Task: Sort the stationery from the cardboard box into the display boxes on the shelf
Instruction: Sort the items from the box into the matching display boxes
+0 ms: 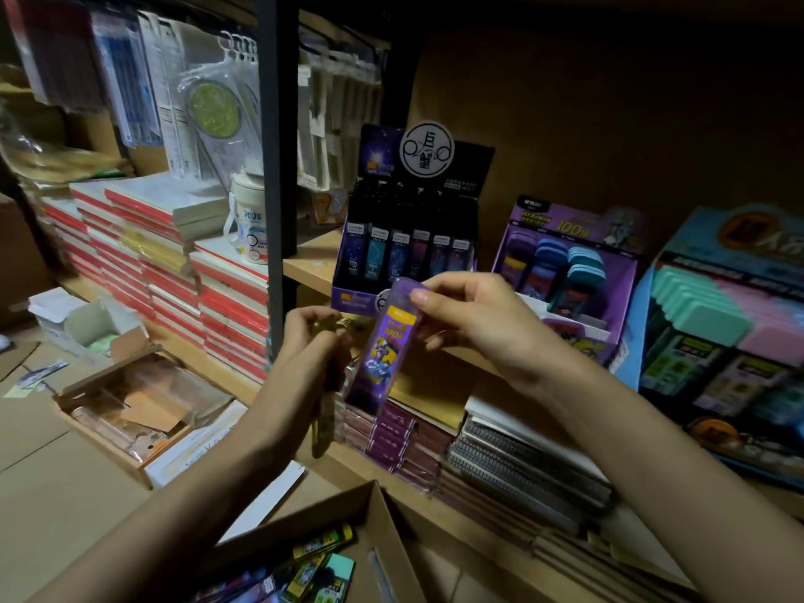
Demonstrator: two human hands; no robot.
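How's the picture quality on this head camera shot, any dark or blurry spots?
Head view: dim overall, the upper right nearly black; the purple pack in the right hand is soft, though "100" reads; the yellowish item in the left hand is smeared by blur; the hanging plastic packets catch glare; edges bow from the wide lens.

Head-worn, wide-angle: looking forward and down, facing the shelf (pixel 309 264) from near, catching the cardboard box (pixel 391 541) low in front of the shelf.
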